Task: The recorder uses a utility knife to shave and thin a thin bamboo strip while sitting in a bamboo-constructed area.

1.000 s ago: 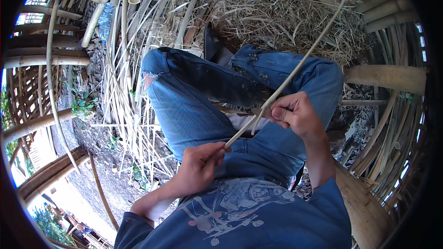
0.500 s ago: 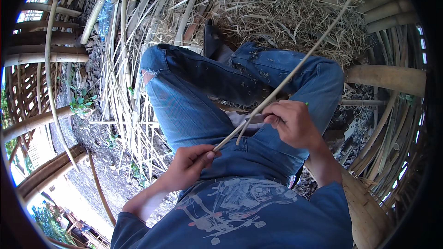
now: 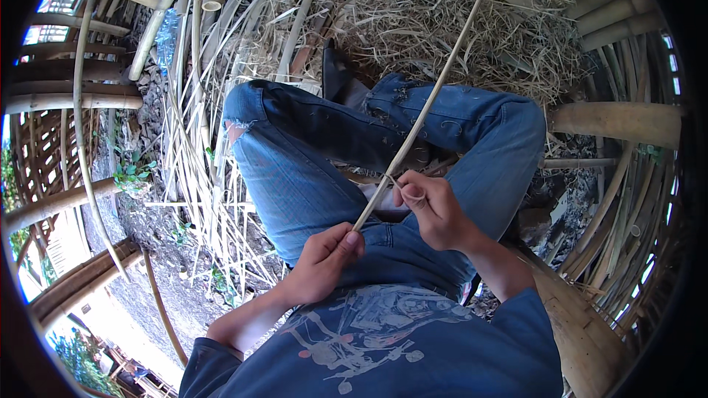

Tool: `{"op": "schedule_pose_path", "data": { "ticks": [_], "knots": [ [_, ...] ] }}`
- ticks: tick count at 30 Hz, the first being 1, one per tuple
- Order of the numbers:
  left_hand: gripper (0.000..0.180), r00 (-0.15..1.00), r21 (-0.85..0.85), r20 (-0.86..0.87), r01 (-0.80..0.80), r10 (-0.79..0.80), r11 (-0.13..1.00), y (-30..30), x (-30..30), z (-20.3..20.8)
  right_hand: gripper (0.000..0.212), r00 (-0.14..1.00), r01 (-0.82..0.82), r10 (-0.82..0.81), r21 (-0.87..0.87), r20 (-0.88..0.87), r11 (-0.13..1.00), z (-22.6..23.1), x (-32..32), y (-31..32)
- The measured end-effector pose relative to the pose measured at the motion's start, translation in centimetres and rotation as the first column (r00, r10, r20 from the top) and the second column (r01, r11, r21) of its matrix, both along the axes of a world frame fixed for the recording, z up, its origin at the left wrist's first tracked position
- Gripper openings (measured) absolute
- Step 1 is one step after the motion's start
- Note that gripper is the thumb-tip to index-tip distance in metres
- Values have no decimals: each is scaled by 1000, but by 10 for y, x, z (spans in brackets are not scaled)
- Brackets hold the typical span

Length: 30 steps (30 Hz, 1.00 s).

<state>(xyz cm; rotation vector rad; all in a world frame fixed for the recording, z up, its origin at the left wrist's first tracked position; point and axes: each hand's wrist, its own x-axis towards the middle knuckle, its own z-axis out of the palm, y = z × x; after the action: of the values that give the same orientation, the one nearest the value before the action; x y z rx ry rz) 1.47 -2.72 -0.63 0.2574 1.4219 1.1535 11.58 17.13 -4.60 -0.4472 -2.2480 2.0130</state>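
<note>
A long, thin bamboo strip (image 3: 435, 92) runs slantwise over my lap, from the far straw down to my left hand (image 3: 329, 259). That hand is closed around the strip's near end, the thumb lying along it. My right hand (image 3: 435, 210) is closed just right of the strip, above my lap. What looks like a small knife is in it, mostly hidden by the fingers. A thin, narrow piece (image 3: 391, 179) shows between these fingers and the strip; whether it is blade or shaving is unclear. Bits of curled shavings lie on my jeans (image 3: 295, 169).
Dry straw and shavings (image 3: 472, 37) cover the ground beyond my legs. Many loose split strips (image 3: 214, 199) lie to the left. Bamboo poles (image 3: 619, 121) and stacked bamboo pieces stand at the right. A bamboo lattice (image 3: 55, 140) rises at the far left.
The strip has swung, its far end moving left and standing steeper. My left hand has moved slightly right, and my right hand has moved left and a little nearer.
</note>
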Motion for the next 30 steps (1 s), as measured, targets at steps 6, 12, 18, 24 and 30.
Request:
{"op": "schedule_pose_path", "data": {
  "ticks": [6,12,18,24,30],
  "knots": [
    [31,962,-163,-271,1,-45,987,3,13,9,44,965,234,-11,838,-263,493,-9,-14,-5],
    [33,966,-215,-244,37,-90,976,7,8,21,56,963,251,52,953,-263,168,-13,-11,12],
    [34,983,-187,-162,57,-88,981,7,3,24,59,954,293,38,954,-296,67,-17,-11,17],
    [35,995,-159,-76,46,-59,986,8,2,28,61,947,317,53,948,-318,14,-16,-11,25],
    [35,998,-156,-43,48,-55,987,5,2,28,62,939,336,80,942,-333,-20,-15,-11,36]
  ]
}}
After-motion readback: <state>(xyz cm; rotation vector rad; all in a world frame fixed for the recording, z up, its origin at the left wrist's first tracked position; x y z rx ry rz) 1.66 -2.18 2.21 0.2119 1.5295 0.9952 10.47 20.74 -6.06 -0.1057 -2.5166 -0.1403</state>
